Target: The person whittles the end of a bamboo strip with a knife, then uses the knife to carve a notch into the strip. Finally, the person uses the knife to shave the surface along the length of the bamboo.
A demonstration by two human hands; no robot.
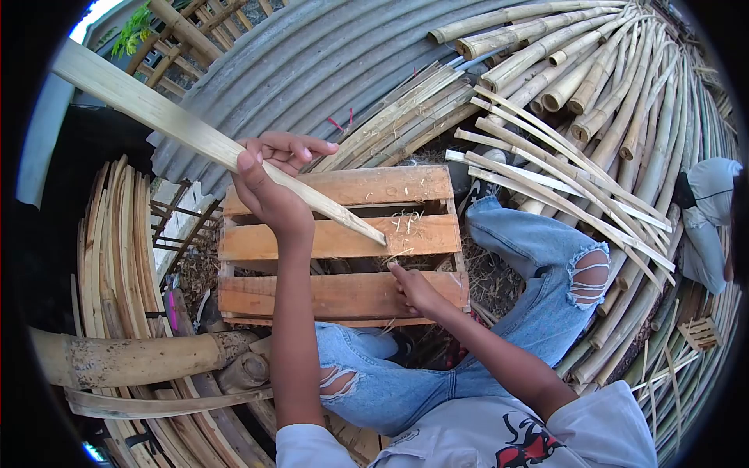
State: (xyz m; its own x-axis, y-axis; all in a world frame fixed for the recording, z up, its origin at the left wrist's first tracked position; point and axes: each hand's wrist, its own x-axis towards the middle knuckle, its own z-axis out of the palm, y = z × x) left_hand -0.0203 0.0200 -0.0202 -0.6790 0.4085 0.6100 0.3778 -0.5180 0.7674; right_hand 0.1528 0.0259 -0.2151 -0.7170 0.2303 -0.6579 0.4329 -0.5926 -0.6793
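Observation:
A long, pale bamboo strip (pixel 187 129) slants from the upper left down to the slatted wooden crate (pixel 343 236). My left hand (pixel 275 183) holds it partway along, with the thumb on one side and the fingers loosely extended on the other. The strip's lower end is over the crate's middle slat, near some curly shavings (pixel 408 222). Just below that end is my right hand (pixel 415 290), above the front slat and apart from the strip. Its fingers are curled closed, and whatever they may hold is hidden or too small to make out.
Bamboo poles (pixel 624 101) are piled at the right, with split strips (pixel 577 183) across them. Bundled strips (pixel 117 249) stand at the left beside a thick bamboo pole (pixel 140 360). Corrugated sheeting (pixel 257 70) lies behind. Another person (pixel 708 218) is at the right edge.

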